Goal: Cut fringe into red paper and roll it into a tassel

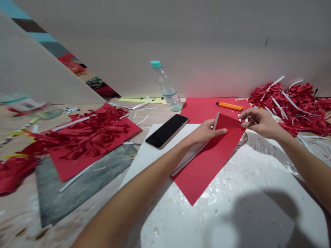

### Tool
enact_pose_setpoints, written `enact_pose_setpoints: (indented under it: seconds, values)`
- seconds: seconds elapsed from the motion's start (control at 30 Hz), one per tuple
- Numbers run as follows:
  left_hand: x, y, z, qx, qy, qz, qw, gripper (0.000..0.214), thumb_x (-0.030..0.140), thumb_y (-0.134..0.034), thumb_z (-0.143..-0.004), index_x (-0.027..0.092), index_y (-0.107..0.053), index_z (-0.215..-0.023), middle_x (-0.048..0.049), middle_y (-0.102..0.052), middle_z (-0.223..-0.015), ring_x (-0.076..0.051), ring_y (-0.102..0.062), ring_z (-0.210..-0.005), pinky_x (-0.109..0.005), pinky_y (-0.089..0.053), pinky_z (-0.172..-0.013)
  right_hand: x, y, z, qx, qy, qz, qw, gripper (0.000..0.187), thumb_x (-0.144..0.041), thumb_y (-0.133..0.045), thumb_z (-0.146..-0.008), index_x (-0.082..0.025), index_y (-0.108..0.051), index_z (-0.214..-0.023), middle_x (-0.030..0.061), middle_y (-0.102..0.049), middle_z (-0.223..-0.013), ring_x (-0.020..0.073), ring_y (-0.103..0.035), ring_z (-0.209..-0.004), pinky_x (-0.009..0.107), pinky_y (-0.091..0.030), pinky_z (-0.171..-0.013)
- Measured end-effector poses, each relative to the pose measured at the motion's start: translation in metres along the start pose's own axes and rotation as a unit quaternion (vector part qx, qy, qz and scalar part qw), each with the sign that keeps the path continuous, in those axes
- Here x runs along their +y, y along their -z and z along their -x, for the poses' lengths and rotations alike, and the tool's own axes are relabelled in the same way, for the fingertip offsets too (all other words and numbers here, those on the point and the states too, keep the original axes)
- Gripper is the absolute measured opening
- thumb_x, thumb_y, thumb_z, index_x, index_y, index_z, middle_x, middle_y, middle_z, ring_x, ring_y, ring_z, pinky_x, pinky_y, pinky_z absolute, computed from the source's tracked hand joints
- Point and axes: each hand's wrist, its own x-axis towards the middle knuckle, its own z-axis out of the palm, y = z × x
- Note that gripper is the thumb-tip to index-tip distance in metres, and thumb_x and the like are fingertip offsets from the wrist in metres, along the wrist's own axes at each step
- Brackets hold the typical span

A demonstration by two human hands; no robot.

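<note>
I can read no lettering: by the far edge of my bench [18,203], the label [172,97] on the teal-capped bottle [164,82] is too small; the lying bottle [27,103], further left, is blurred.

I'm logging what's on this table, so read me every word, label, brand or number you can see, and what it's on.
No text is readable.
Bottle label on the teal-capped bottle: too small.
Pale label on the clear container, far left: too blurred.
Phone: black screen, no text showing.

The held sheet [207,162] looks matt, the bottle [169,91] glossy plastic.
</note>
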Motion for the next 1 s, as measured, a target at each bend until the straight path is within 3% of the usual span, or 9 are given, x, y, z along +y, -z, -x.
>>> enact_pose_setpoints:
  seconds: [0.1,0.2,0.3,0.4,0.5,0.6,0.67,0.83,1.0]
  values:
    - [0.001,0.001,0.002,-0.058,0.023,0.056,0.996,0.049,0.057,-0.066,-0.078,0.011,-0.066,-0.097,-0.0116,-0.071,-0.096,-0.022,-0.067,-0.080,-0.031,-0.053,-0.068,0.004,-0.001,-0.004,0.057,-0.041,-0.066,0.995,0.025,-0.034,-0.071,-0.072,-0.018,-0.062,-0.089,0.0000,-0.059,-0.076,0.0092,-0.048,-0.055,0.024,-0.038,-0.049]
    - [-0.004,0.003,0.007,-0.030,0.044,0.078,0.996,0.046,0.054,-0.069,-0.078,0.011,-0.065,-0.094,-0.0108,-0.072,-0.091,-0.021,-0.068,-0.075,-0.030,-0.053,-0.064,0.018,-0.009,-0.003,0.115,-0.111,-0.113,0.981,0.030,-0.038,-0.067,-0.076,-0.020,-0.056,-0.098,-0.0069,-0.045,-0.061,0.0081,-0.036,-0.044,0.022,-0.026,-0.038]
    - [-0.014,0.008,0.020,0.045,0.087,0.076,0.992,0.044,0.055,-0.070,-0.075,0.011,-0.063,-0.079,-0.0075,-0.068,-0.070,-0.018,-0.063,-0.059,-0.027,-0.048,-0.053,0.029,-0.021,0.007,0.033,-0.201,-0.106,0.973,0.025,-0.042,-0.053,-0.085,-0.020,-0.053,-0.096,-0.0076,-0.042,-0.055,0.0095,-0.034,-0.042,0.023,-0.028,-0.040]
    - [-0.023,0.012,0.039,0.083,0.114,0.160,0.977,0.043,0.052,-0.074,-0.072,0.012,-0.064,-0.083,-0.0065,-0.069,-0.070,-0.017,-0.063,-0.058,-0.027,-0.050,-0.054,0.032,-0.026,0.024,-0.126,-0.120,0.093,0.980,0.026,-0.040,-0.051,-0.088,-0.017,-0.059,-0.079,0.0021,-0.060,-0.070,0.0134,-0.051,-0.059,0.026,-0.038,-0.055]
    - [-0.027,0.009,0.054,0.097,0.113,0.208,0.967,0.046,0.050,-0.078,-0.068,0.012,-0.065,-0.091,-0.0069,-0.070,-0.073,-0.020,-0.065,-0.061,-0.029,-0.052,-0.056,0.037,-0.017,0.036,-0.185,-0.015,0.274,0.944,0.020,-0.037,-0.062,-0.082,-0.017,-0.063,-0.078,0.0051,-0.064,-0.079,0.0181,-0.056,-0.072,0.029,-0.040,-0.066]
    - [-0.029,0.002,0.058,0.108,0.102,0.183,0.972,0.048,0.050,-0.079,-0.066,0.011,-0.066,-0.091,-0.0067,-0.069,-0.070,-0.020,-0.065,-0.060,-0.029,-0.050,-0.054,0.052,0.003,0.035,-0.166,-0.009,0.334,0.928,0.019,-0.033,-0.061,-0.083,-0.017,-0.068,-0.090,0.0087,-0.065,-0.090,0.0201,-0.059,-0.078,0.030,-0.042,-0.071]
    - [-0.029,-0.003,0.057,0.101,0.097,0.178,0.974,0.048,0.052,-0.077,-0.067,0.010,-0.066,-0.090,-0.0070,-0.069,-0.069,-0.020,-0.064,-0.058,-0.028,-0.049,-0.052,0.061,0.013,0.030,-0.058,-0.022,0.368,0.928,0.019,-0.029,-0.060,-0.082,-0.015,-0.069,-0.089,0.0113,-0.063,-0.094,0.0214,-0.058,-0.080,0.032,-0.042,-0.072]
    - [-0.029,-0.007,0.054,0.082,0.089,0.212,0.970,0.046,0.052,-0.074,-0.072,0.011,-0.066,-0.090,-0.0072,-0.070,-0.076,-0.020,-0.066,-0.064,-0.028,-0.051,-0.056,0.064,-0.002,0.030,0.146,-0.037,0.149,0.977,0.028,-0.031,-0.056,-0.085,-0.015,-0.065,-0.107,0.0043,-0.060,-0.081,0.0156,-0.052,-0.065,0.029,-0.041,-0.062]
    - [-0.031,-0.009,0.057,0.110,0.073,0.184,0.974,0.046,0.055,-0.072,-0.073,0.012,-0.067,-0.088,-0.0067,-0.071,-0.079,-0.020,-0.066,-0.067,-0.029,-0.052,-0.060,0.060,-0.039,0.056,0.020,-0.063,0.039,0.997,0.027,-0.040,-0.049,-0.092,-0.016,-0.062,-0.093,0.0034,-0.060,-0.077,0.0146,-0.052,-0.065,0.027,-0.041,-0.060]
